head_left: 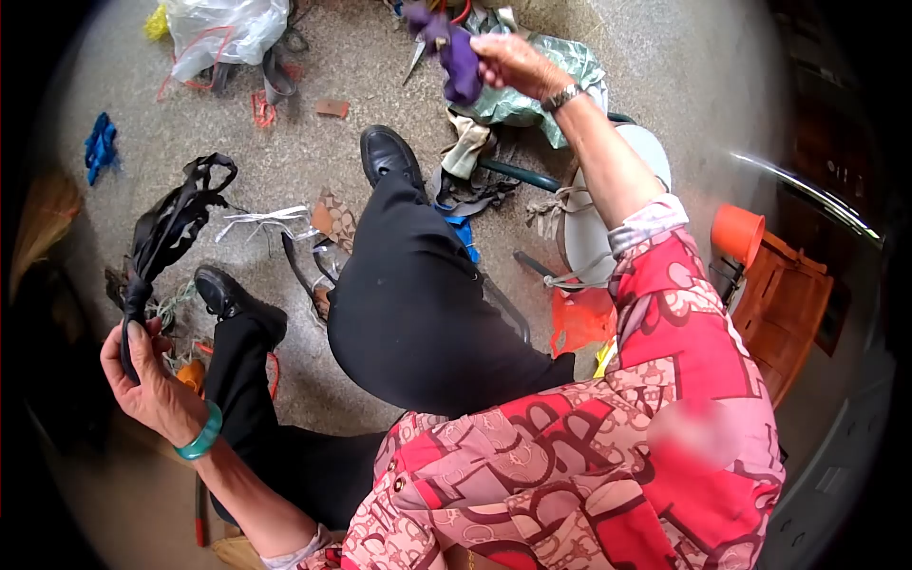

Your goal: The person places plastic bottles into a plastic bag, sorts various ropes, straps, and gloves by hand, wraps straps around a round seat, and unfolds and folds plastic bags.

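Note:
My left hand (152,380), with a green bangle at the wrist, grips the lower end of a knotted black cloth strip (169,223) at the left. The strip's looped end stands up and away from my fingers. At the top, my right hand (518,66), wearing a watch, pinches a purple cloth (462,68), whose far end is blurred. Under and behind the purple cloth lies a pale green plastic bag (560,71). Cream and grey cloth strips (467,147) lie on the floor just below it.
A clear plastic bag (223,33) and a blue cloth (100,147) lie at the upper left. White strings (271,220) are between my shoes. A white-seated stool (584,237), a red plastic bag (581,320), an orange bucket (737,234) and a wooden chair (781,304) stand or lie right.

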A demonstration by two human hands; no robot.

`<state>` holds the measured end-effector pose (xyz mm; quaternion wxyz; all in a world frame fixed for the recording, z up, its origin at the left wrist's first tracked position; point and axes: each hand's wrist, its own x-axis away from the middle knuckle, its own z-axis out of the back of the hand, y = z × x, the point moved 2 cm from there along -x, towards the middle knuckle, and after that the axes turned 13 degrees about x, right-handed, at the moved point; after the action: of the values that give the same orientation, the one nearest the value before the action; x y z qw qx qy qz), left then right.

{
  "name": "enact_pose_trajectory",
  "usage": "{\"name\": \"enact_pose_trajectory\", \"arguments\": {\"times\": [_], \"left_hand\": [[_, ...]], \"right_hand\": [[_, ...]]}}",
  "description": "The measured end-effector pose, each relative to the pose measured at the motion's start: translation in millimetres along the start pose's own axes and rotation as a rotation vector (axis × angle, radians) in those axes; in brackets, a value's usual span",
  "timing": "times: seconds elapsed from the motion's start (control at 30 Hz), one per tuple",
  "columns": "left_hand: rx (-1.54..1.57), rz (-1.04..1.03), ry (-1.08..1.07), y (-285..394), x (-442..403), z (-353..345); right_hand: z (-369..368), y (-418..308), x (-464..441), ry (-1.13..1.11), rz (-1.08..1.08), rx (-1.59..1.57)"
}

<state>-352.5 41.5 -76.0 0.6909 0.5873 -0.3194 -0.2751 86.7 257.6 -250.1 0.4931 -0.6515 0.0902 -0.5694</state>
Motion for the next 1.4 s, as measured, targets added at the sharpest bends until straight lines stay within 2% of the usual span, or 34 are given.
{"name": "enact_pose_trajectory", "arguments": {"times": [0.1,0.17,0.2,0.33,0.43,0.57,0.63,0.67,0.7,0.77,0.8,0.83,0.9,0.97,1.03,1.1,1.13,1.17,1.23,1.27,1.3,1.4], "left_hand": [[-0.013,0.022,-0.014,3,1,-3],[0.01,0.048,-0.036,1,1,-2],[0.008,0.05,-0.032,1,2,-2],[-0.057,0.058,-0.025,6,7,-10],[-0.03,0.042,-0.019,5,6,-9],[0.007,0.009,0.003,2,5,-4],[-0.003,-0.002,-0.035,2,4,0],[-0.014,-0.02,-0.068,3,4,2],[-0.01,-0.018,-0.072,3,4,2],[0.037,-0.035,-0.183,5,5,3],[0.036,-0.007,-0.18,3,5,6],[0.037,-0.005,-0.179,4,5,5],[0.039,-0.02,-0.139,7,6,1],[0.035,-0.027,-0.1,9,6,0],[-0.055,0.03,-0.053,9,7,3],[-0.044,0.019,-0.05,6,6,4],[-0.063,0.026,-0.031,7,6,1],[-0.084,0.032,-0.015,7,5,-1],[-0.064,0.045,0.042,7,3,2],[-0.089,0.076,0.024,8,3,3],[-0.113,0.108,0.003,9,4,3],[-0.088,0.169,-0.053,7,6,1]], "right_hand": [[-14,25,10,-0.118,-0.177,-0.067],[-19,41,13,-0.218,-0.208,-0.28],[-21,40,16,-0.262,-0.208,-0.264],[-31,35,23,-0.143,-0.261,-0.352],[-31,36,19,-0.18,-0.264,-0.455],[-29,38,18,-0.169,-0.239,-0.404],[-33,31,23,-0.304,-0.292,-0.068],[-37,31,30,-0.288,-0.28,0.211],[-43,36,31,-0.415,-0.287,0.552],[-59,29,50,-0.61,-0.429,0.644],[-58,30,49,-0.634,-0.386,0.63],[-51,44,31,-0.567,-0.193,0.761],[-30,64,8,0.162,0.153,1.116],[-14,70,-1,0.322,-0.235,1.327],[-11,77,-2,0.34,-0.393,1.461],[-15,92,-3,0.451,-0.499,1.644],[-10,102,-8,0.417,-0.575,1.68],[-5,114,-12,0.538,-0.577,1.707],[4,118,-13,0.511,-0.605,1.749],[10,116,-10,0.42,-0.549,1.753],[12,109,-4,0.461,-0.468,1.827],[34,88,5,0.512,-0.198,1.739]]}}
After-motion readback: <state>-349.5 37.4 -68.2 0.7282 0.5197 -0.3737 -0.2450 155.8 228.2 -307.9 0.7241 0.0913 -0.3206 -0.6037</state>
